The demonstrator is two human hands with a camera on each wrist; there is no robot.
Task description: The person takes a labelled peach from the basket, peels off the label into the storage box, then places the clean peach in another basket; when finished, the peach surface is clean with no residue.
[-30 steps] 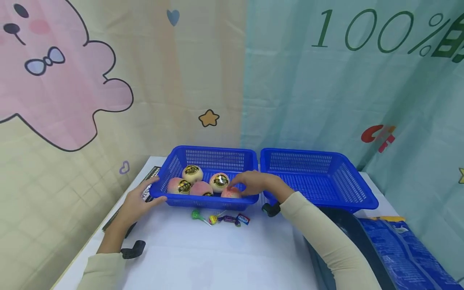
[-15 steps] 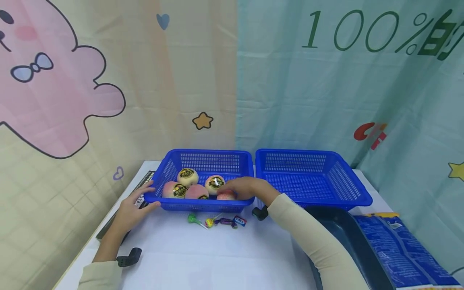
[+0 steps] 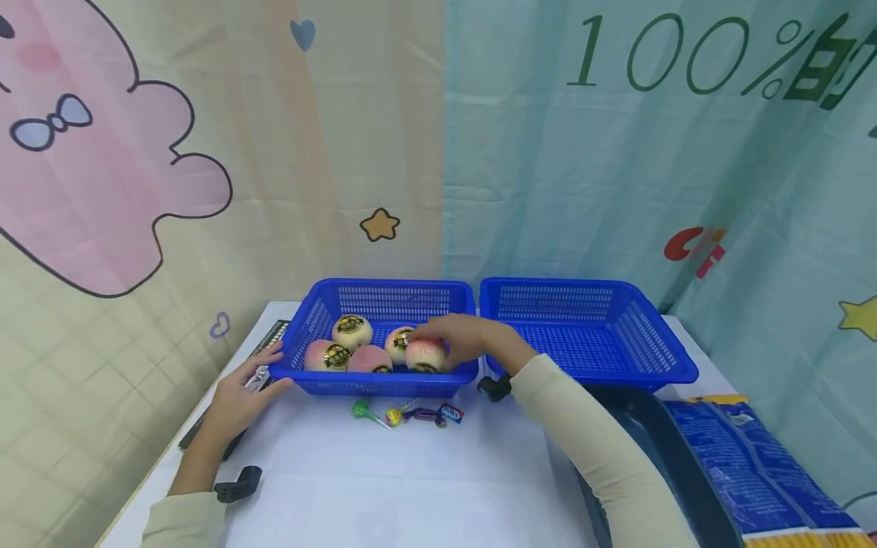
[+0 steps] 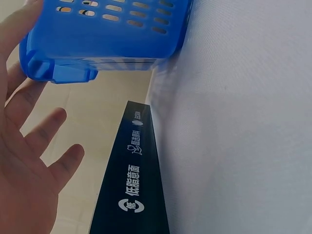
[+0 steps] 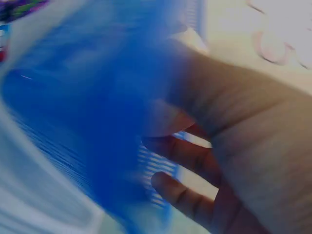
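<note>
Peach (image 3: 425, 354) in right hand (image 3: 460, 342), fingers wrapped round it, lifted just above near right corner of left basket (image 3: 390, 289). Left hand (image 3: 241, 394) flat, fingers relaxed, pressed on that basket's near left corner, likely steadying it. Count: five peaches including held one; two blue baskets, right basket (image 3: 589, 293) bare; a few wrapped sweets (image 3: 409, 415) on table just before left basket.

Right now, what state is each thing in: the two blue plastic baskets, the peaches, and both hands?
Left blue plastic basket: holds peaches, steadied.
Right blue plastic basket: empty.
Pink round peach: gripped, lifted.
Other labelled peaches: resting in basket.
Right hand: grips peach.
Left hand: open, touching basket corner.
</note>
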